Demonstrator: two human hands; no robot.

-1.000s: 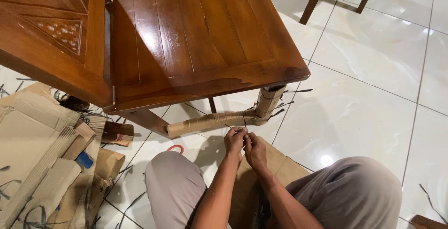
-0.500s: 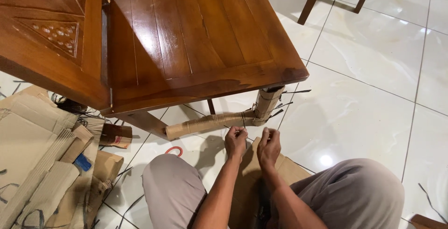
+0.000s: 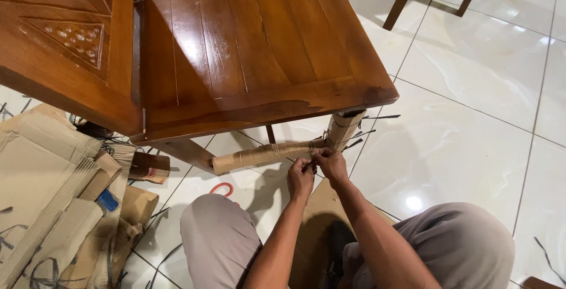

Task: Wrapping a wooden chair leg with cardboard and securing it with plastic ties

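A brown wooden chair (image 3: 253, 47) with a glossy seat stands in front of me on the tiled floor. Its front leg (image 3: 344, 129) and low crossbar (image 3: 259, 154) are wrapped in brown cardboard. My left hand (image 3: 300, 177) and my right hand (image 3: 331, 164) meet just under the joint of the crossbar and the leg. The fingers of both are pinched on a thin string tied round the wrapping there. My right hand is higher and touches the wrapped crossbar's end. My knees sit on either side, below the hands.
Torn cardboard (image 3: 41, 171) with black straps is piled at the left, beside a blue bit (image 3: 108, 200) and a brown block (image 3: 150, 167). A red ring-shaped handle (image 3: 223, 189) lies by my left knee. Black strap ends (image 3: 377, 118) stick out near the leg. Another furniture leg (image 3: 401, 0) stands behind.
My hands came apart, then rose a little toward the wrapped crossbar; the right hand now reaches its end by the leg.
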